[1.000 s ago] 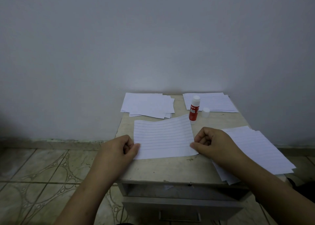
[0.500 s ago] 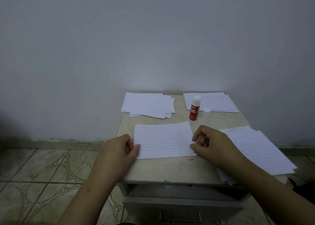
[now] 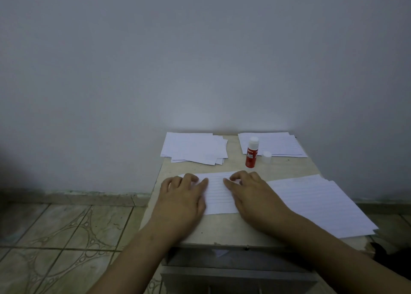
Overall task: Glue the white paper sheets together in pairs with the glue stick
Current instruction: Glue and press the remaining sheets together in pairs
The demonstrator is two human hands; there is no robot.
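Hands flat on paper, pressing step, I judge: both palms down on the lined sheet point(image 3: 219, 193) at the near middle of the table point(image 3: 233, 229). Places below are taken from the glue stick point(image 3: 251, 153).

Left to right:
- far-left stack point(image 3: 193, 148), loose and fanned, well left of the glue stick at the back of the table. Sheet count not readable
- my left hand point(image 3: 181, 198), nearer than the glue stick and to its left; fingers spread fairly wide, lying on the sheet's left part, gripping nothing
- lined sheet between and under both hands, just nearer than the glue stick. Whether it is one sheet or a glued pair I cannot tell
- my right hand point(image 3: 253, 195), directly nearer than the glue stick; fingers a little curled, tips on the paper, gripping nothing
- glue stick: one, upright, uncapped
- cap point(image 3: 266, 156): one, standing just right of it
- back-right stack point(image 3: 275, 144), behind and right of the glue stick
- near-right stack point(image 3: 315, 204), nearer and right, overhanging the table edge

Counts: two hands, one glue stick, one cap, three stacks, one worked sheet.

Next move, as I judge it: smooth outward to the edges, lift the piece to a stack, take a fresh sheet, then reach for the stick
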